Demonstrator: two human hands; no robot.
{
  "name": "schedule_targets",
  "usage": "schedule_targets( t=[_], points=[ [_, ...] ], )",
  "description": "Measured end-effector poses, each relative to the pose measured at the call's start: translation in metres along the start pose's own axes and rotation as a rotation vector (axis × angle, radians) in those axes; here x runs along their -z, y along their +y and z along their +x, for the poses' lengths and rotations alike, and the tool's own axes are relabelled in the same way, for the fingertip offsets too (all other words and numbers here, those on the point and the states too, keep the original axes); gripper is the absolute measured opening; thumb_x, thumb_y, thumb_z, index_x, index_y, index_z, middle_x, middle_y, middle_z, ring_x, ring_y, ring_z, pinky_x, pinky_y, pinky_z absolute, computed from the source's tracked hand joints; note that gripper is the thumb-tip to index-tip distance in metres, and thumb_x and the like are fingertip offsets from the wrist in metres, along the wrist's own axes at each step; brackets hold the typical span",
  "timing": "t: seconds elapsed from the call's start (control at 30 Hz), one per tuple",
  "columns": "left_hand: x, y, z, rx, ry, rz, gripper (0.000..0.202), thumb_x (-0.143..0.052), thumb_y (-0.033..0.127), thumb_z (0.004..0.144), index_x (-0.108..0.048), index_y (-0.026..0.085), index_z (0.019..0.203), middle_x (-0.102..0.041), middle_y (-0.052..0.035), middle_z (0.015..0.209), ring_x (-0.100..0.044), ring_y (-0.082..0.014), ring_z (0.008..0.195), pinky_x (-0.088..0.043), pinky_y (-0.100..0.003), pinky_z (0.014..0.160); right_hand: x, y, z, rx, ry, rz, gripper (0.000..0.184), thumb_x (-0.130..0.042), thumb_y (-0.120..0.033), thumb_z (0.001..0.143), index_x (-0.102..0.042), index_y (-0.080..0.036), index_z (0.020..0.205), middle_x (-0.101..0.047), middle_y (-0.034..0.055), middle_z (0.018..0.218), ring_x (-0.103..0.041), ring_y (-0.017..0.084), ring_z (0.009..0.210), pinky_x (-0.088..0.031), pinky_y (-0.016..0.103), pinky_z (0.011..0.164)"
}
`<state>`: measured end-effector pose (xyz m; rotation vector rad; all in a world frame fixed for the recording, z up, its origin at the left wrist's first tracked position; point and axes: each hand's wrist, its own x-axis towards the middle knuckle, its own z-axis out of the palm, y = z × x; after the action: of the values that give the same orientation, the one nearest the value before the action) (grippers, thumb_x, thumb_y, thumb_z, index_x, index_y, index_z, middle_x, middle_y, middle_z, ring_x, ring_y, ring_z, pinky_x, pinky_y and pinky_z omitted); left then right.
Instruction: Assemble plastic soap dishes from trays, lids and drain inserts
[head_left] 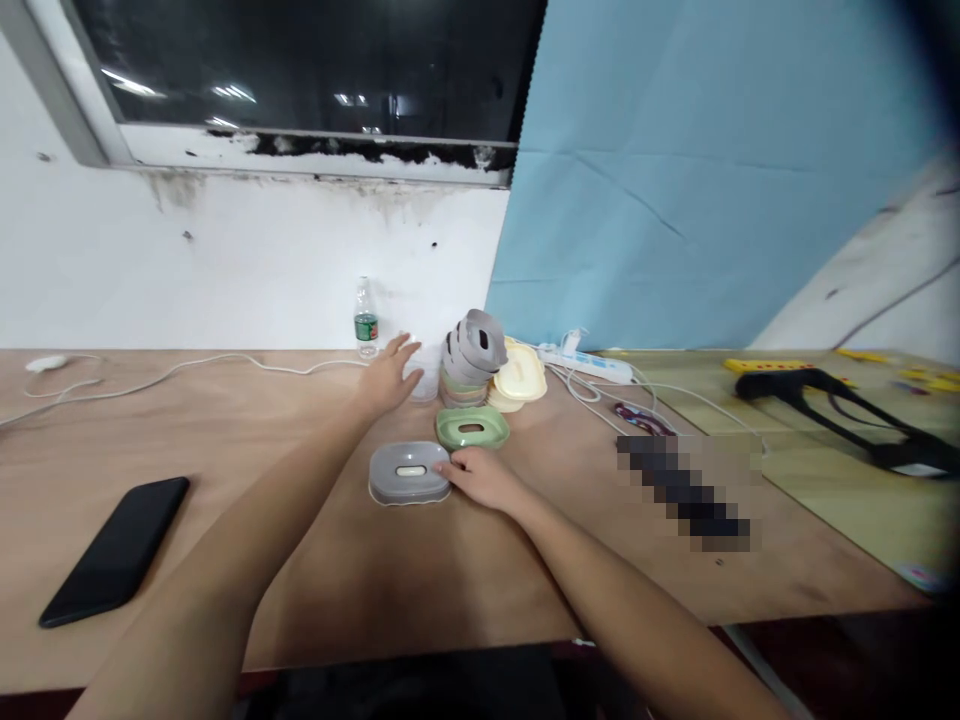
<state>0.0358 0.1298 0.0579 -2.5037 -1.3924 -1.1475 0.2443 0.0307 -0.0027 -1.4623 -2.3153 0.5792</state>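
Observation:
A grey soap dish [401, 478] with rounded corners and a slot in its middle lies on the table in front of me, a pale rim showing below it. My right hand [484, 478] pinches its right edge, thumb on top. Just behind sits a green soap dish [472, 428], also slotted. My left hand [388, 378] reaches farther back with fingers spread, beside a translucent plastic container [426, 378]; whether it touches that container I cannot tell. Right of it rises a stack of grey dishes [474, 345], tilted at the top, and pale yellow dishes [520, 372] lean alongside.
A plastic bottle [365, 320] stands against the wall. At the left lies a black phone [116, 552], with a white cable [225, 358] running behind. A power strip [589, 364] with cords and a dark blurred-out object [682, 490] are on the right.

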Motion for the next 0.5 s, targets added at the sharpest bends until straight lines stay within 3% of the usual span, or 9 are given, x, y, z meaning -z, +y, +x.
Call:
schedule_targets(
  t=[0.13, 0.23, 0.37, 0.5],
  points=[
    [-0.006, 0.002, 0.011, 0.049, 0.084, 0.064, 0.043, -0.051, 0.033, 0.088, -0.052, 0.017, 0.129, -0.054, -0.0116, 0.125, -0.058, -0.0237, 0.106, -0.047, -0.037, 0.093, 0.002, 0.000, -0.001, -0.001, -0.007, -0.006, 0.053, -0.048, -0.054, 0.089, -0.054, -0.016, 0.054, -0.045, -0.0027, 0.050, -0.037, 0.008, 0.050, -0.017, 0.026, 0.051],
    [-0.010, 0.003, 0.014, 0.071, 0.065, 0.102, 0.046, -0.055, 0.035, 0.086, -0.052, 0.018, 0.129, -0.054, -0.0111, 0.124, -0.058, -0.0252, 0.105, -0.047, -0.037, 0.090, 0.000, 0.003, -0.001, 0.003, -0.007, 0.002, 0.054, -0.047, -0.056, 0.090, -0.055, -0.016, 0.055, -0.046, -0.0030, 0.051, -0.037, 0.008, 0.050, -0.017, 0.026, 0.052],
    [-0.013, 0.000, 0.020, 0.115, -0.006, 0.092, 0.030, -0.056, 0.036, 0.085, -0.065, 0.020, 0.109, -0.059, -0.0084, 0.112, -0.062, -0.0226, 0.089, -0.048, -0.036, 0.082, -0.001, 0.006, -0.001, 0.007, -0.008, 0.000, 0.054, -0.046, -0.057, 0.090, -0.057, -0.016, 0.057, -0.048, -0.0025, 0.052, -0.038, 0.008, 0.051, -0.018, 0.026, 0.052],
    [-0.012, -0.005, 0.025, 0.136, 0.039, -0.024, 0.017, -0.060, 0.032, 0.083, -0.065, 0.018, 0.091, -0.061, -0.0062, 0.099, -0.059, -0.0181, 0.079, -0.046, -0.035, 0.084, 0.000, 0.004, -0.002, -0.002, -0.014, -0.001, 0.053, -0.047, -0.056, 0.090, -0.057, -0.016, 0.057, -0.048, -0.0022, 0.052, -0.037, 0.008, 0.051, -0.018, 0.026, 0.052]
  ],
)
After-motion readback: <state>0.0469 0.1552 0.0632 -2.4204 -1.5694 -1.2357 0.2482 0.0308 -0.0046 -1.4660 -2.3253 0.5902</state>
